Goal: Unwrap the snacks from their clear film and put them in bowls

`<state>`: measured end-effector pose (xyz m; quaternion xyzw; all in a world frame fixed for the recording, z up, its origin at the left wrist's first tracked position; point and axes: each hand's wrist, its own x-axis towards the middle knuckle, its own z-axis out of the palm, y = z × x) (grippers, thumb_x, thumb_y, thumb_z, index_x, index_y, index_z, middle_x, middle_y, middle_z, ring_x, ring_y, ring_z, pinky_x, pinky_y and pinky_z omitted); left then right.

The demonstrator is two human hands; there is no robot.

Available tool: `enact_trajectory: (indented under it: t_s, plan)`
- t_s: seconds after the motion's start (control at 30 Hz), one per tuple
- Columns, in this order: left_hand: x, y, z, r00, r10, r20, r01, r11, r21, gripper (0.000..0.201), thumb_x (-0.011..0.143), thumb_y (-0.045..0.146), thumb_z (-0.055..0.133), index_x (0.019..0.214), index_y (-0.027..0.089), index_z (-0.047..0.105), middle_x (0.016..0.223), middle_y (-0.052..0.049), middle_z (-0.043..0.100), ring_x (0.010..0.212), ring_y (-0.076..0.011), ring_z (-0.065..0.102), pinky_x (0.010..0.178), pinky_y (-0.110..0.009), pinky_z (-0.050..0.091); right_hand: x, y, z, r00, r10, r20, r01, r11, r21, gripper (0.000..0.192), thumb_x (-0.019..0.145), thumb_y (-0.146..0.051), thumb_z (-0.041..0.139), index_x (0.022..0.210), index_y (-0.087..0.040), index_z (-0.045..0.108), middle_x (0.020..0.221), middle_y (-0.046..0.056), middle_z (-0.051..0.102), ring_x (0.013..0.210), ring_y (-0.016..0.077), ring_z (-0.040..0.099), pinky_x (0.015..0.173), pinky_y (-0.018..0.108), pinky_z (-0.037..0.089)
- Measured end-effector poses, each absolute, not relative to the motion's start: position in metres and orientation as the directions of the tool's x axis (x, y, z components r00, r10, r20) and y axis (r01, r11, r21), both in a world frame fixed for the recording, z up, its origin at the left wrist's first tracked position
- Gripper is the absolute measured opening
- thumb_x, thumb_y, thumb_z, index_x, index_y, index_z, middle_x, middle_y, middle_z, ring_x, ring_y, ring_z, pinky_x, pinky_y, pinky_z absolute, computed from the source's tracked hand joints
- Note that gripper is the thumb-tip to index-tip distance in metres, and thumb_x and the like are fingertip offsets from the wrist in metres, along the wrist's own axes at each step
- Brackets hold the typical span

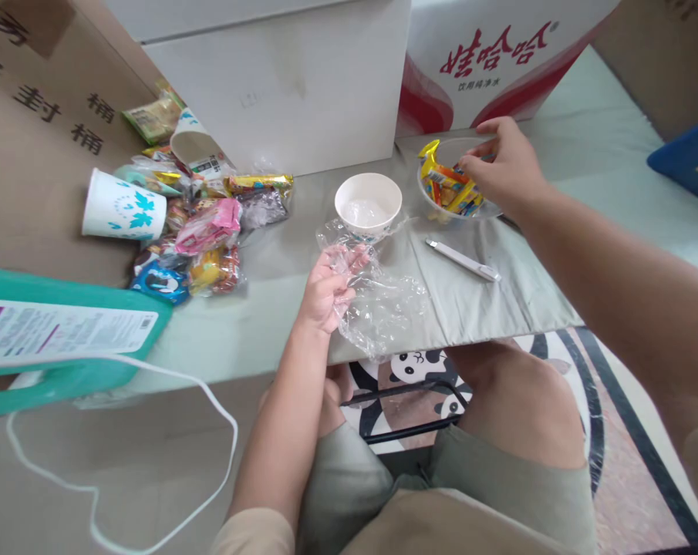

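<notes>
Head view, only cam: left hand (327,290) has its grip closed round one edge of a crumpled clear plastic wrapper (377,297), fingers curled tight into the film. Wrapper lies on the pale grey-green bench (256,324) near its front edge, the rest spread to the right of the hand & just overhanging the edge.

Right hand (502,166) is over the clear glass bowl of yellow-orange wrapped sweets (450,189), at the back right of the bench. Fingertips pinched together down among the sweets, touching them; can't tell if one is actually gripped.

Betw. the two hands: small white round ceramic bowl (368,204) w/ clear film inside it, just behind the wrapper, just left of the glass bowl. White slim pen-like tool (463,260) lies flat on the bench in front of the glass bowl, apart from both hands.

Left side: heap of mixed coloured snack packets (201,231), a white paper cup with teal leaf print (123,206) on its side beside them. Teal plastic box with white label (65,335) at near left, white cable (152,432) looping below it. White carton (279,85) & red-and-white printed carton (499,62) stand behind.
</notes>
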<state>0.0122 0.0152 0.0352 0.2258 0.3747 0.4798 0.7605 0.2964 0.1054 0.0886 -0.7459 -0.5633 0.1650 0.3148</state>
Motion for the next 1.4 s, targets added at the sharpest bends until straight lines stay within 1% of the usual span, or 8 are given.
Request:
enact_trajectory:
  t_s: [0.33,0.53,0.73,0.87,1.03,1.17,1.27,1.4]
  plan:
    - [0.015,0.014,0.031,0.263,0.894,-0.363,-0.542,0.448,0.711,0.052,0.049,-0.005,0.056,0.092,0.024,0.059,0.110,-0.002,0.075,0.101,-0.0163,0.073,0.035,-0.010,0.018,0.282,0.130,0.121,-0.034,0.986,0.166,0.979,0.067,-0.194,0.038,0.093,-0.029,0.060,0.130,-0.019,0.064,0.117,0.014,0.073,0.109,0.0287,0.064,0.092,0.045,0.046]
    - [0.011,0.016,0.034,0.249,0.898,-0.362,-0.560,0.438,0.703,0.053,0.047,-0.005,0.057,0.092,0.024,0.059,0.109,-0.003,0.076,0.100,-0.0157,0.073,0.035,-0.009,0.018,0.291,0.110,0.112,0.038,0.984,0.174,0.921,0.033,-0.389,0.044,0.098,-0.030,0.053,0.137,-0.009,0.059,0.126,0.017,0.070,0.110,0.0215,0.065,0.099,0.039,0.044]
    - [0.007,0.015,0.032,0.252,0.903,-0.349,-0.523,0.430,0.736,0.051,0.051,-0.003,0.058,0.093,0.024,0.059,0.113,-0.004,0.075,0.108,-0.0174,0.071,0.037,-0.010,0.021,0.309,0.094,0.088,0.060,0.997,-0.047,0.943,-0.072,-0.324,0.056,0.076,-0.026,0.083,0.128,-0.018,0.064,0.110,0.011,0.075,0.097,0.0253,0.067,0.088,0.041,0.048]
    - [0.009,0.015,0.032,0.263,0.898,-0.352,-0.522,0.439,0.731,0.054,0.050,-0.004,0.057,0.096,0.026,0.058,0.115,-0.003,0.074,0.112,-0.0182,0.070,0.037,-0.009,0.022,0.309,0.102,0.083,0.086,0.995,-0.059,0.947,-0.100,-0.304,0.051,0.076,-0.012,0.077,0.125,-0.019,0.065,0.111,0.008,0.075,0.100,0.0224,0.068,0.089,0.039,0.048]
    - [0.008,0.013,0.035,0.307,0.890,-0.338,-0.529,0.454,0.716,0.063,0.048,-0.005,0.054,0.102,0.028,0.056,0.125,-0.002,0.070,0.118,-0.0204,0.069,0.036,-0.008,0.019,0.308,0.094,0.111,0.162,0.987,-0.011,0.938,-0.158,-0.309,0.050,0.084,-0.027,0.076,0.130,-0.010,0.064,0.118,0.017,0.074,0.112,0.0274,0.068,0.099,0.045,0.049]
    - [-0.003,0.010,0.039,0.425,0.855,-0.298,-0.545,0.505,0.669,0.065,0.048,-0.004,0.058,0.104,0.030,0.057,0.127,-0.006,0.070,0.115,-0.0273,0.072,0.035,-0.007,0.014,0.290,0.046,0.112,0.170,0.975,0.145,0.775,-0.042,-0.630,0.025,0.086,-0.024,0.070,0.110,-0.018,0.071,0.109,0.012,0.076,0.104,0.0262,0.071,0.102,0.049,0.053]
    - [-0.013,0.006,0.039,0.545,0.795,-0.267,-0.550,0.579,0.602,0.062,0.048,0.002,0.068,0.104,0.029,0.058,0.126,-0.012,0.071,0.107,-0.0333,0.075,0.033,-0.009,0.007,0.260,0.002,0.077,0.048,0.999,-0.016,0.311,-0.030,-0.950,0.046,0.075,-0.035,0.082,0.116,-0.025,0.066,0.121,0.010,0.070,0.114,0.0285,0.068,0.105,0.053,0.053]
    - [-0.022,0.000,0.036,0.586,0.757,-0.290,-0.490,0.616,0.617,0.062,0.052,0.027,0.083,0.109,0.029,0.060,0.125,-0.017,0.072,0.097,-0.0336,0.077,0.033,-0.011,0.002,0.217,-0.031,0.024,-0.107,0.982,-0.156,-0.067,-0.164,-0.984,0.052,0.065,-0.052,0.088,0.106,-0.026,0.068,0.111,0.006,0.071,0.108,0.0251,0.068,0.104,0.051,0.054]
